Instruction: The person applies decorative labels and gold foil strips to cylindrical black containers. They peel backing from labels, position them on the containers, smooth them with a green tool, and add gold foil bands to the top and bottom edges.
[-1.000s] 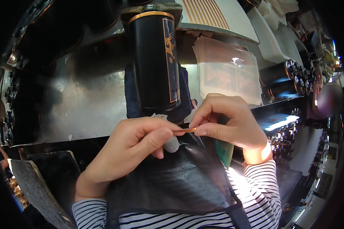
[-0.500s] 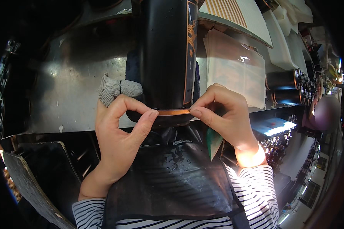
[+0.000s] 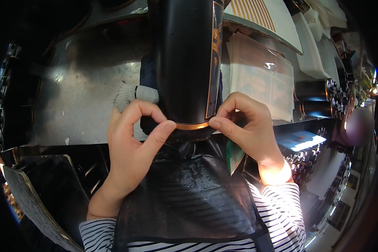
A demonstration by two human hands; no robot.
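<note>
A black cylinder [image 3: 182, 63] with a gold-patterned panel [image 3: 215, 54] down its right side lies lengthwise before me. Along its near end runs a thin gold-orange strip [image 3: 192, 126], slightly curved with the rounded surface. My left hand [image 3: 132, 147] pinches the strip's left end between thumb and forefinger. At the right end, my right hand [image 3: 252, 126] has thumb and forefinger pressed together on the strip by the panel's lower corner. A grey knitted cover [image 3: 145, 94] with a black band appears to be over other fingers of my left hand. Dark cloth [image 3: 147, 77] shows beside the cylinder.
A metal worktop [image 3: 88, 92] extends to the left. Translucent sheets [image 3: 260, 75] lie to the right, below a board with a gold-striped sheet [image 3: 252, 14]. More black cylinders [image 3: 313, 90] stand at the far right. My black apron [image 3: 189, 197] is close below the work.
Both hands have shifted slightly, the left one toward the right. The strip was straighter and now curves against the cylinder's near end. The cylinder appears slightly further right in view.
</note>
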